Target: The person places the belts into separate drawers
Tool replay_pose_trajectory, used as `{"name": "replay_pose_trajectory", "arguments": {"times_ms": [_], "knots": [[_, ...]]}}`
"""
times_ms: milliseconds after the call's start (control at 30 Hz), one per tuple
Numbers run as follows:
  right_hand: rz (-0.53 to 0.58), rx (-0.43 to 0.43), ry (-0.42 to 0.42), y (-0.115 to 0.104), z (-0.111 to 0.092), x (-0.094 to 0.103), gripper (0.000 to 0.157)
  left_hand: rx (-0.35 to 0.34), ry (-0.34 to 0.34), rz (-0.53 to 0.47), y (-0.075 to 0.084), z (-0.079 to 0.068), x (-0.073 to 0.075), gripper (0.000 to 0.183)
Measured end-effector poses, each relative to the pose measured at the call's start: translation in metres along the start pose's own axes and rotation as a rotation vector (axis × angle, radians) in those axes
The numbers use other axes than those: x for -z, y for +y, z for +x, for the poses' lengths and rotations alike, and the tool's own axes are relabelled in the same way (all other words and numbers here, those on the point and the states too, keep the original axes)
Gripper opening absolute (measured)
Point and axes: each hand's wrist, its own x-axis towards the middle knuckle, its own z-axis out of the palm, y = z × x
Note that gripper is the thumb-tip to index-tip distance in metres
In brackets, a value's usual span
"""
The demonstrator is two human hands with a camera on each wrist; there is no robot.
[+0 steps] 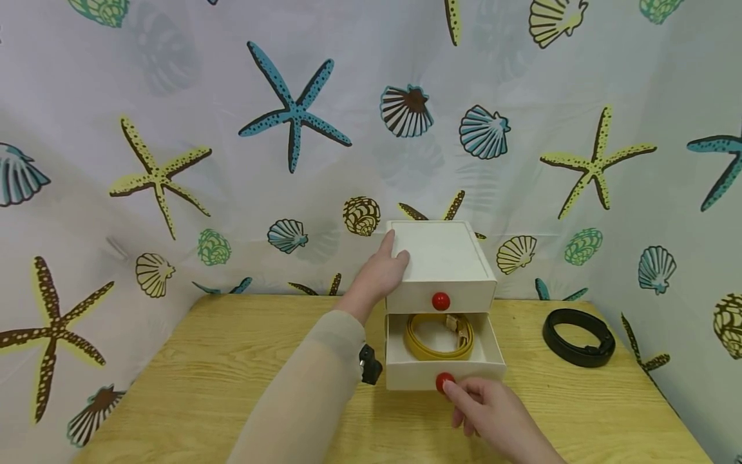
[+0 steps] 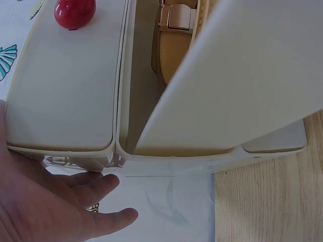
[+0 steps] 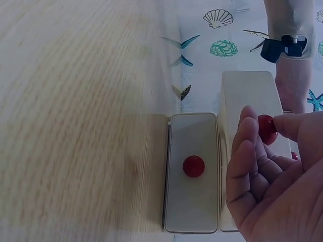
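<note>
White drawer cabinet [image 1: 440,251]: standing upright on a wood-grain worktop [image 1: 249,361], with a cloth [image 1: 359,38] of starfish and shells hanging behind it. Middle drawer [image 1: 411,376]: sitting pulled out between a top drawer [image 1: 411,298] and a bottom drawer [image 3: 192,201], both lying closed. Pale sleeve [image 1: 307,386]: covering the left forearm, which is reaching along the cabinet's left side. Black belt [image 1: 570,354]: lying coiled on the worktop, to the right of the cabinet and apart from it. Mustard-yellow belt [image 1: 420,348]: lying coiled inside the middle drawer, its metal buckle showing. Left hand [image 1: 382,270]: resting at the cabinet's upper left edge, its fingers extending loosely, uncurled. Right hand [image 1: 484,406]: pinching the middle drawer's red knob [image 1: 443,379] between thumb and fingers. Dark device [image 1: 369,364]: riding on the left wrist. Two further red knobs [image 1: 440,301]: projecting from the top and bottom drawer fronts.
</note>
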Motion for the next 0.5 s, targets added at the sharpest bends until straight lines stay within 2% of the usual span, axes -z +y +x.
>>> {"name": "replay_pose_trajectory", "arguments": {"times_ms": [500], "knots": [[-0.013,0.054,0.055,-0.002,0.0076,-0.0016,0.05,-0.003,0.0,0.004,0.0012,-0.0009,0.0005,0.073]]}}
